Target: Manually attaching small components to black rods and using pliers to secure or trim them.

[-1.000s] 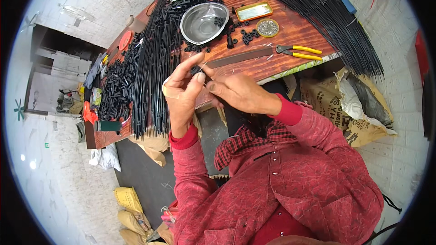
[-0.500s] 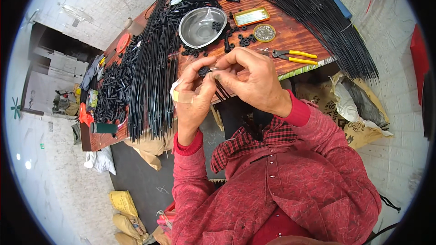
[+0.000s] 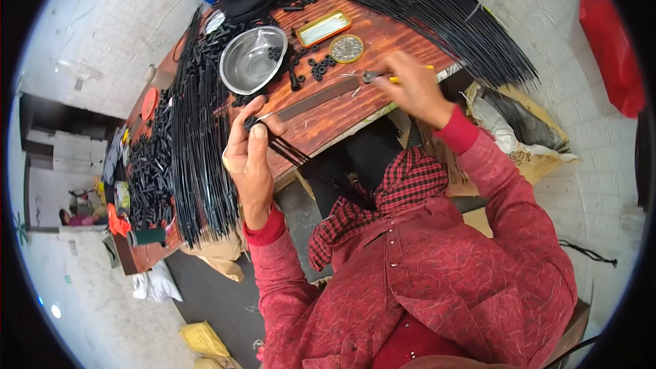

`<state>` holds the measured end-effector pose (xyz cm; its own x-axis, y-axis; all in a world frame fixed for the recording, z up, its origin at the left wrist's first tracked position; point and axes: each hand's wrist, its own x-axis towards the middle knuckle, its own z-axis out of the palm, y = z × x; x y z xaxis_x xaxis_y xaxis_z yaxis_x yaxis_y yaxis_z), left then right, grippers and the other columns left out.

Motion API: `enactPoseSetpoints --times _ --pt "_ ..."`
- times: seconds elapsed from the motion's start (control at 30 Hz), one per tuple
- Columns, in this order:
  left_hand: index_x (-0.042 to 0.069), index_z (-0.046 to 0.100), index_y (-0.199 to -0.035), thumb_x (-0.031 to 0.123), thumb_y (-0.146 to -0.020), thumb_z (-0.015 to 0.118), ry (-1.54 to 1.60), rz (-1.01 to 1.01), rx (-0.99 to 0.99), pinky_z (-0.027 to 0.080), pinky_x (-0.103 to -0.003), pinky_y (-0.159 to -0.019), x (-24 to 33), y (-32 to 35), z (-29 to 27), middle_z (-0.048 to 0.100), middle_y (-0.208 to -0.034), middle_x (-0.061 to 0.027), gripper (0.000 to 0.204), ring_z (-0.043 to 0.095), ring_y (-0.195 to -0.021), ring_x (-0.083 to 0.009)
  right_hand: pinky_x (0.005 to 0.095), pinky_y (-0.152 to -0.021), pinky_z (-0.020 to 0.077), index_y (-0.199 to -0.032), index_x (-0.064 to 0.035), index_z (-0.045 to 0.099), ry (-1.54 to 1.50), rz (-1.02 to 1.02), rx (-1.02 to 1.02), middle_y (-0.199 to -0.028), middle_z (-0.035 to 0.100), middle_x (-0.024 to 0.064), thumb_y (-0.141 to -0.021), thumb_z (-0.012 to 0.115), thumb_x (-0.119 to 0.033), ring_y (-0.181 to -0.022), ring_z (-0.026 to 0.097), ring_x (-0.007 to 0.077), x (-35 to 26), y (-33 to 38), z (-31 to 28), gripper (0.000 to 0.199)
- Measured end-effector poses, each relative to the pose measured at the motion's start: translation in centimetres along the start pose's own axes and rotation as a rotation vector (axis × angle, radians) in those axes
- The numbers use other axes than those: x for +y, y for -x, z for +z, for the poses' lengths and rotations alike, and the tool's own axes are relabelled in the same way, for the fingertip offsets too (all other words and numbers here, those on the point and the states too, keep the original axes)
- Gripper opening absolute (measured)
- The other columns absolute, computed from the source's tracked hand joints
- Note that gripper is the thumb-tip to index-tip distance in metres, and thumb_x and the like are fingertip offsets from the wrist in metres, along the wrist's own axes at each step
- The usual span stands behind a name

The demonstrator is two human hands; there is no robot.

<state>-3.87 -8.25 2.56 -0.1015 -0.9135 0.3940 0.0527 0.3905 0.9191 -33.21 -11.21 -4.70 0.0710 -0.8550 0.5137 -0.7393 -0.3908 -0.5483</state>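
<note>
My left hand (image 3: 253, 164), with tape around one finger, pinches a small black round part (image 3: 250, 123) at the table's front edge. A pale thin wire end sticks out of that part to the right. Several thin black rods (image 3: 292, 152) run from behind this hand toward my lap; whether they join the part is hidden. Over to the right, my right hand (image 3: 418, 89) is closed around the yellow handles of a pair of cutting pliers (image 3: 371, 76), whose dark head points left over the table. Its fingers are somewhat blurred.
On the wooden table (image 3: 355, 106) stand a clear bowl (image 3: 236, 61), a yellow tin of pale sticks (image 3: 324, 29) and a round dish of small metal pieces (image 3: 346, 48). Black rings (image 3: 318, 70) lie nearby. Bundles of black rods (image 3: 198, 157) flank both sides; sacks (image 3: 523, 130) stand at right.
My right hand has left the black part, moved right and taken hold of the pliers. My left hand still pinches the part. The whole view has shifted and turned slightly.
</note>
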Motion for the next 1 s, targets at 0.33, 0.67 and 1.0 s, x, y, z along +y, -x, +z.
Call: enactPoseSetpoints --times 0.33,0.67,1.0 --pt "0.004 0.053 -0.117 0.035 -0.101 0.052 0.503 -0.081 0.002 0.026 -0.020 -0.049 -2.6 0.7 2.2 0.037 -0.069 0.0029 0.034 0.029 -0.055 -0.0045 0.0387 -0.071 0.0483 -0.085 -0.0021 0.057 0.292 -0.239 -0.107 -0.094 0.057 0.0095 -0.076 0.076 -0.021 -0.088 0.056 0.0308 8.8 2.9 -0.3 0.028" --pt "0.004 0.053 -0.114 0.037 -0.101 0.052 0.463 -0.035 0.020 0.020 -0.021 -0.045 -2.7 0.7 3.4 0.038 -0.066 0.0035 0.035 0.028 -0.052 -0.0036 0.0239 -0.062 0.0501 -0.098 0.0003 0.066 -0.796 0.343 -0.701 -0.081 0.064 0.0027 -0.096 0.058 -0.032 -0.070 0.060 0.0073 -3.7 -0.9 -4.8 0.033" --pt "-0.001 0.047 -0.132 0.037 -0.100 0.054 0.484 -0.029 -0.070 0.021 -0.020 -0.046 -1.4 2.0 2.7 0.033 -0.065 0.0045 0.049 0.029 -0.053 -0.0040 0.0259 -0.073 0.0517 -0.103 0.0011 0.069 -0.679 0.043 -1.089 -0.094 0.070 0.0050 -0.096 0.061 -0.027 -0.083 0.064 0.0110 -9.0 -6.1 -7.9 0.030"
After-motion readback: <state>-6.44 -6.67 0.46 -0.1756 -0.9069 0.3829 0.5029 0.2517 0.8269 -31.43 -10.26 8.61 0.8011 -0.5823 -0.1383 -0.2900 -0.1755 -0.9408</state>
